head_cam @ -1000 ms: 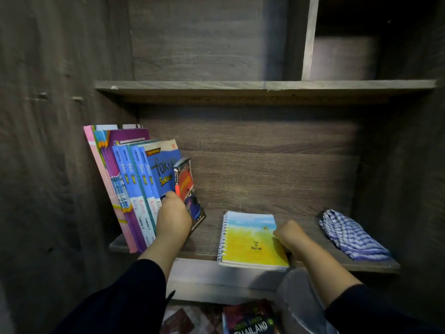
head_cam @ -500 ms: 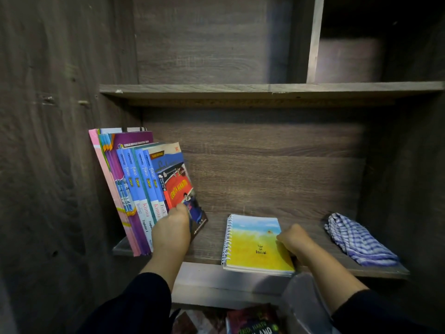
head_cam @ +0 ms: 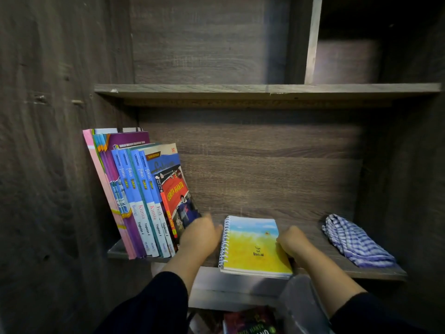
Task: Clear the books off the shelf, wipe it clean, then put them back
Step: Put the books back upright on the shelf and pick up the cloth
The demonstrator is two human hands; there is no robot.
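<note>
**Filling a dim wooden shelf: books left, notebook centre**

Surrounding everything is a dark wood-grain cabinet (head_cam: pixel 60 116), its left wall tall and close, its back panel lit in the middle. An upper shelf board (head_cam: pixel 265 89) runs across, with an upright divider (head_cam: pixel 313 39) standing on it to the right. Below it, the shelf (head_cam: pixel 375 273) being worked on spans the width of the cabinet.

A row of books (head_cam: pixel 134 194) stands at the left end of that shelf, leaning left against the cabinet wall: pink and purple covers at the far left, then several blue spines, then a red-and-blue paperback (head_cam: pixel 177 196) at the right end of the row. A spiral notebook (head_cam: pixel 252 247) with a blue and yellow cover lies flat at the centre, its near edge at the shelf's front lip. Well to the right lies a crumpled blue checked cloth (head_cam: pixel 354 239).

Between the paperback and the notebook's spiral, the left hand (head_cam: pixel 199 235) is blurred; whether its fingers hold or touch anything cannot be told. On the notebook's right edge rests the right hand (head_cam: pixel 292 239), fingers curled over that edge and gripping it. Both sleeves are dark.

Beneath the shelf, near the bottom, another book cover (head_cam: pixel 250 321) shows in shadow.
</note>
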